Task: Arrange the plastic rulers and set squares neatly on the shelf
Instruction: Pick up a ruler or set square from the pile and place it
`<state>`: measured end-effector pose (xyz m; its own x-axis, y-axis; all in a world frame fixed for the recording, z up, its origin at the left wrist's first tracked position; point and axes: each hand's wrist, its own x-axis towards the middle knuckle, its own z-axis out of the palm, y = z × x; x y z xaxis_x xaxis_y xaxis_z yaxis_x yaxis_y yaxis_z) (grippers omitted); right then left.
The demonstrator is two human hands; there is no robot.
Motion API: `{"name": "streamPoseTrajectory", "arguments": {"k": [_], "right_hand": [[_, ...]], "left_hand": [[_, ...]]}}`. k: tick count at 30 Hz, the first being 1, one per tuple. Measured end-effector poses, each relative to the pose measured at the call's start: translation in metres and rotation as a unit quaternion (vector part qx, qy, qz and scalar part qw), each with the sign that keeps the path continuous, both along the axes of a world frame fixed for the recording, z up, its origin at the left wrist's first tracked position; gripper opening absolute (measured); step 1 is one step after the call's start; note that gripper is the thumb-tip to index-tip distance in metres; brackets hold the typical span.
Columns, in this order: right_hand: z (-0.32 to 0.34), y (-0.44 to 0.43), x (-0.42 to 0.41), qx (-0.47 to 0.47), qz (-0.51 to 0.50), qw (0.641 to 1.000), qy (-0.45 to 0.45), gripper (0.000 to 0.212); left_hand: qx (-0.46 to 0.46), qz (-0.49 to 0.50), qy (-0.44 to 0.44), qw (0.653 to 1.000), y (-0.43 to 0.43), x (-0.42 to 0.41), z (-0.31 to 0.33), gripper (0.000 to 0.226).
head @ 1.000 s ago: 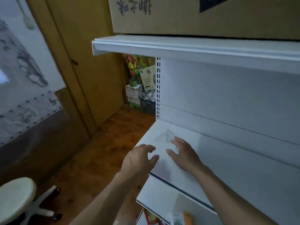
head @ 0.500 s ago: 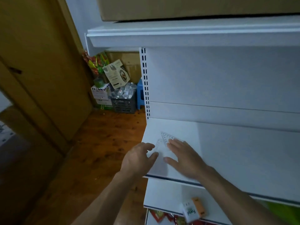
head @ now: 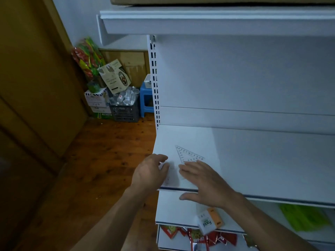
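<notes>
A clear plastic set square with printed numbers lies flat near the left front corner of the white shelf. My right hand rests palm down on the shelf, fingers spread, with its fingertips on the set square's near edge. At the shelf's left edge my left hand curls its fingers over a faint clear plastic piece that lies between the two hands. What that piece is cannot be told.
Below sits a lower shelf with a small white and orange box and red snack packets. Green items lie at the right. On the wooden floor to the left stand a black crate of bottles, cardboard boxes and a blue stool.
The view has swung right and closer to the shelf. More of the set square shows beyond my right fingertips. Both hands stay on the shelf's left front corner.
</notes>
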<state>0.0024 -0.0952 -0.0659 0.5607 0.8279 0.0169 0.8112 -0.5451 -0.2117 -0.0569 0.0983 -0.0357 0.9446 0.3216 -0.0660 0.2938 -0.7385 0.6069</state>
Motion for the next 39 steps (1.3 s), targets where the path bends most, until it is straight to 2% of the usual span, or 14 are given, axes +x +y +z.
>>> {"name": "streamPoseTrajectory", "arguments": {"k": [3, 10, 12, 14, 16, 18, 20, 23, 31, 34, 39], "right_hand": [[-0.007, 0.001, -0.006, 0.066, 0.032, 0.994, -0.086, 0.057], [-0.008, 0.003, -0.019, 0.162, 0.056, 0.981, -0.094, 0.021], [-0.002, 0.005, -0.020, 0.203, 0.037, 0.975, -0.078, 0.020], [0.007, 0.008, -0.019, 0.262, -0.040, 0.964, -0.032, 0.020], [0.017, 0.011, -0.017, 0.329, -0.143, 0.932, 0.052, 0.014], [0.026, 0.013, -0.014, 0.350, -0.198, 0.908, 0.114, 0.011], [0.034, 0.013, -0.013, 0.348, -0.209, 0.899, 0.164, 0.010], [0.045, 0.011, -0.017, 0.360, -0.200, 0.882, 0.228, 0.015], [0.054, -0.033, -0.012, 0.411, -0.261, 0.838, 0.245, 0.016], [0.061, -0.062, -0.012, 0.434, -0.282, 0.817, 0.256, 0.016], [0.065, -0.120, -0.018, 0.475, -0.318, 0.794, 0.206, 0.013]], "left_hand": [[-0.014, 0.005, 0.009, 1.000, 0.001, -0.003, 0.001, 0.036], [-0.053, 0.026, -0.025, 0.998, 0.010, -0.012, -0.004, 0.034], [-0.062, 0.029, -0.035, 0.997, 0.012, -0.013, -0.005, 0.035], [-0.099, 0.036, -0.034, 0.994, 0.013, -0.012, -0.003, 0.035], [-0.160, 0.055, -0.036, 0.985, 0.010, -0.012, 0.003, 0.035], [-0.224, 0.052, -0.044, 0.972, 0.007, -0.010, 0.010, 0.035], [-0.286, 0.019, -0.051, 0.957, 0.001, -0.009, 0.018, 0.036], [-0.334, -0.032, -0.069, 0.940, -0.006, -0.008, 0.025, 0.035], [-0.423, -0.017, -0.132, 0.896, -0.045, 0.006, 0.037, 0.011], [-0.418, -0.012, -0.139, 0.897, -0.070, 0.013, 0.039, 0.010], [-0.427, -0.028, -0.148, 0.892, -0.133, 0.023, 0.044, 0.010]]}}
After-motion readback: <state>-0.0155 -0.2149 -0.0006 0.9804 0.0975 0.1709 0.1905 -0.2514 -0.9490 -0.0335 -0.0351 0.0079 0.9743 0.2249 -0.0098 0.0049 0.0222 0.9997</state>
